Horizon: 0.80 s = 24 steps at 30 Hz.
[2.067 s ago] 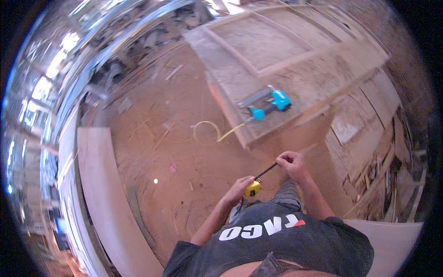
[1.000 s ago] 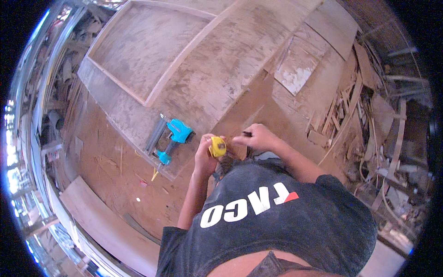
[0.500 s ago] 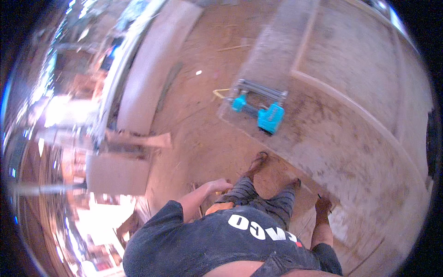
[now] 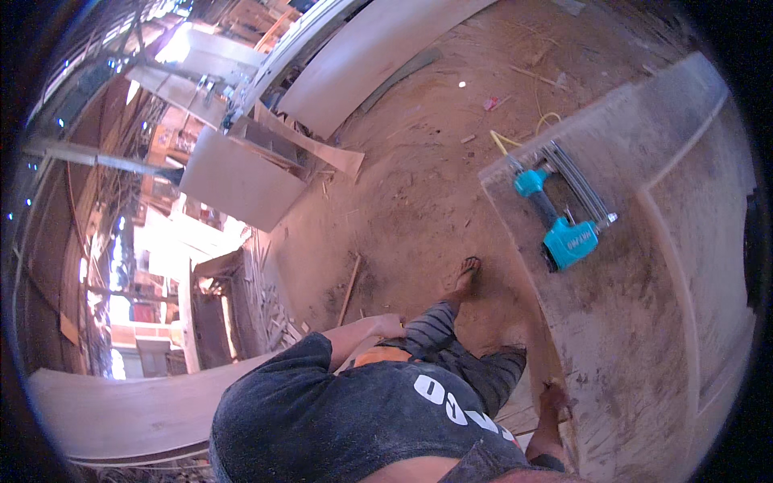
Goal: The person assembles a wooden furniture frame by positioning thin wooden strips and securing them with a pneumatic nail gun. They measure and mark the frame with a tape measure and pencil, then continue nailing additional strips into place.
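The floor (image 4: 386, 209) is brown and dusty, with piled wood offcuts (image 4: 276, 312) at left. Bright daylight (image 4: 185, 233) enters beyond. A long pale panel (image 4: 354, 64) borders the far side.

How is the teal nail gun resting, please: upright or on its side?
On its side: the teal nail gun lies flat on the wooden panel, its body and magazine showing in profile.

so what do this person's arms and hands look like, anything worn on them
The dark, white-lettered shirt has short, plain sleeves; the forearms below are bare. No glove shows on the left hand or right hand.
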Available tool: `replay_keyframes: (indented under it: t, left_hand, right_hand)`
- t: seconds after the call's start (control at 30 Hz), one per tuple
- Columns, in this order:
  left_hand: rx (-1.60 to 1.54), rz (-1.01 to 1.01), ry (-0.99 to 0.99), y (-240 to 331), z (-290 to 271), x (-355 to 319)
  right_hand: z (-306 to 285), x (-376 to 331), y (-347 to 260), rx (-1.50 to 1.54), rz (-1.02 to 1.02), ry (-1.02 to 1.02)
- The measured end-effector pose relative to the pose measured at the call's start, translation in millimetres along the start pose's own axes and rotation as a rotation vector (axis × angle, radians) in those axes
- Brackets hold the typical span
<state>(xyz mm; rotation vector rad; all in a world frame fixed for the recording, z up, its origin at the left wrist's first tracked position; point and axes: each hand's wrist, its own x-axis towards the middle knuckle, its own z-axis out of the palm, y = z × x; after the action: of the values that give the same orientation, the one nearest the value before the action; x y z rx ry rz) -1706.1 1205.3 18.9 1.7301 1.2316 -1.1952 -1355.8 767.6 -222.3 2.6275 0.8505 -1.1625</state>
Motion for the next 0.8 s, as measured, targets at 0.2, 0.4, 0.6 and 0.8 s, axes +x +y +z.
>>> replay_keyframes:
  t: [0.2, 0.4, 0.6, 0.8]
  left_hand:
    - [-0.049, 0.093, 0.072, -33.8, -35.4, 28.4]
    - [-0.256, 0.502, 0.202, -173.9, -19.0, 113.1]
    - [0.647, 0.701, 0.369, -150.0, -196.7, 128.5]
    - [-0.463, 0.652, 0.176, -142.0, -243.6, 144.4]
  right_hand:
    - [-48.1, -55.0, -108.1, -0.109, -0.287, 0.242]
    - [-99.2, -51.3, -221.7, -0.064, -0.434, 0.495]
    - [-175.4, 25.6, -326.1, -0.272, -0.464, 0.347]
    - [-291.0, 53.0, -498.6, -0.508, -0.385, 0.009]
